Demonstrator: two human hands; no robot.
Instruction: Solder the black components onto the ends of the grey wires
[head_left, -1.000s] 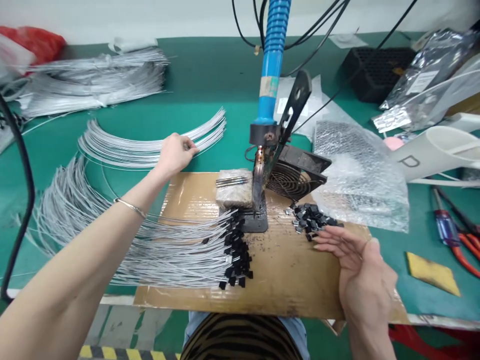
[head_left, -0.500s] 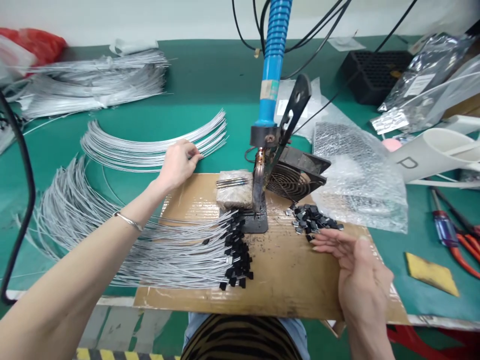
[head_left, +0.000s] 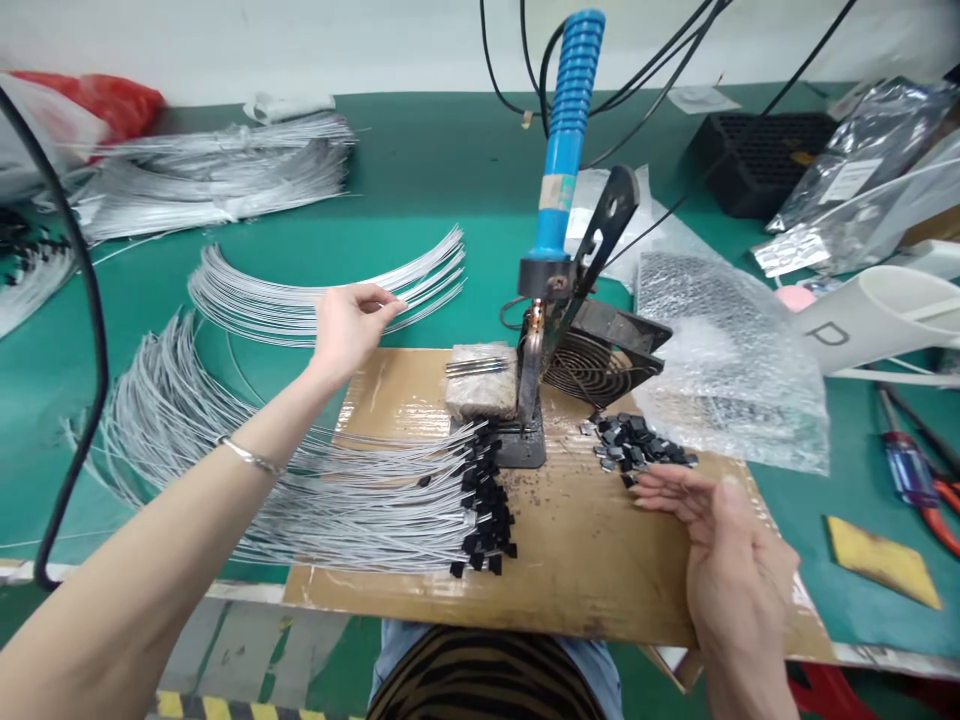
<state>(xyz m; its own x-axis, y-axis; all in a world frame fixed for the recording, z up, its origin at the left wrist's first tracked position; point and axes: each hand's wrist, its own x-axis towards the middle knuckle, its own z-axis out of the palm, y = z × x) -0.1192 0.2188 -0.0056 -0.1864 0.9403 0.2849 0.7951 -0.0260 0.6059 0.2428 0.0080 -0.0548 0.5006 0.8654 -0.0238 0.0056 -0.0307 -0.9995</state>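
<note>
My left hand (head_left: 354,328) is closed in a pinch at the right part of a loose bundle of thin white wires (head_left: 262,300); its fingertips are on a wire there, and how many they hold is hard to see. Palm turned inward and fingers stretched out, my right hand (head_left: 731,550) holds nothing I can see. Its fingertips lie beside a small heap of black connector pieces (head_left: 634,440) on the cardboard (head_left: 592,570). Between my hands, many grey-white wires (head_left: 375,510) with black pieces (head_left: 487,510) on their right ends lie side by side.
A soldering iron with a blue handle (head_left: 574,110) stands clamped upright, a block (head_left: 480,395) with metal tips and a small fan (head_left: 600,355) near it. Bubble wrap (head_left: 735,370), a yellow sponge (head_left: 881,560) and a screwdriver (head_left: 909,470) lie right. More wire bundles (head_left: 225,180) lie back left.
The whole view has shifted slightly, so everything appears a little further right. My left hand has lifted and turned a little at the wires, still pinching. My right hand stays open beside the black pieces.
</note>
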